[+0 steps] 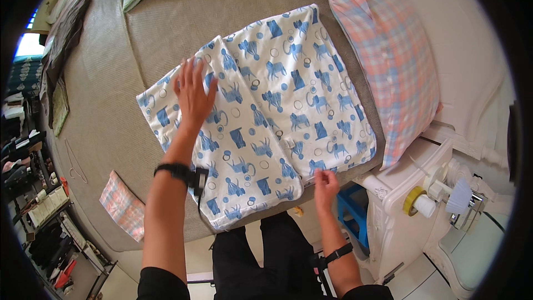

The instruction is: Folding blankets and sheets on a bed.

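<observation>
A white cloth (266, 112) printed with blue animals and rings lies on the bed in front of me. Its left part is folded over, and the flap's edge runs diagonally across the middle. My left hand (193, 91) rests palm down on the flap near its far left side, fingers spread. At the cloth's near edge, right of the flap's corner, is my right hand (325, 183) with curled fingers. Whether those fingertips pinch the edge or only touch it is unclear. A small white label (288, 143) shows beside the flap's edge.
A plaid pillow (391, 62) lies right of the cloth. The bed's woven brown mat (104, 133) bears a folded plaid cloth (123, 206) and a wire hanger (75, 166). A white nightstand (393, 212) and blue plastic stool (354, 212) stand at the near right.
</observation>
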The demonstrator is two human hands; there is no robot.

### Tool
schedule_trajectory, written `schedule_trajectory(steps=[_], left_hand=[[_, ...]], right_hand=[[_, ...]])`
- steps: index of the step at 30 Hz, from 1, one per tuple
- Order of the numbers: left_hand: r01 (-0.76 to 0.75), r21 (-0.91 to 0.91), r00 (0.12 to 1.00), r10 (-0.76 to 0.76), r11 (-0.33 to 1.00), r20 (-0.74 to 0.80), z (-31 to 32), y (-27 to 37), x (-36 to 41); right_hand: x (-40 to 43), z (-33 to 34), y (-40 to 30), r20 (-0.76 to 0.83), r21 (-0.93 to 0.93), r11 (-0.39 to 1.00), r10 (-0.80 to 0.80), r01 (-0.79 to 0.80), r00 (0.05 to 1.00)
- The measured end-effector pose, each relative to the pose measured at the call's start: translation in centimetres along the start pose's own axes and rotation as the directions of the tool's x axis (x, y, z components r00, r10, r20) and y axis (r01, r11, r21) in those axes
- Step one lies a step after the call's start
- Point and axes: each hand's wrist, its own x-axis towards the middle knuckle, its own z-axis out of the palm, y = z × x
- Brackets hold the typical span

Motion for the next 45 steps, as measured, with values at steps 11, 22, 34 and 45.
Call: schedule_trajectory(steps=[11,22,34,45], left_hand=[[0.149,0.155,0.987,-0.138,0.977,-0.08,-5.4,-10.5,-5.4],[0.205,0.059,0.898,-0.212,0.977,0.386,-9.0,-17.7,-1.9],[0.391,0.201,0.84,-0.437,0.898,0.321,-8.3,-19.9,-4.1],[0.401,0.111,0.811,-0.409,0.909,0.42,-9.3,-22.1,-3.4]], right_hand=[[-1.2,0.1,-2.8,0.39,-0.164,0.975,-0.074,0.148,0.918],[-5.1,2.1,2.9,0.349,0.161,0.984,0.022,-0.083,0.937],[-7.2,3.9,1.2,0.236,0.455,0.824,0.255,-0.338,0.938],[-18.7,11.5,1.3,0.589,0.453,0.706,0.221,-0.544,0.777]])
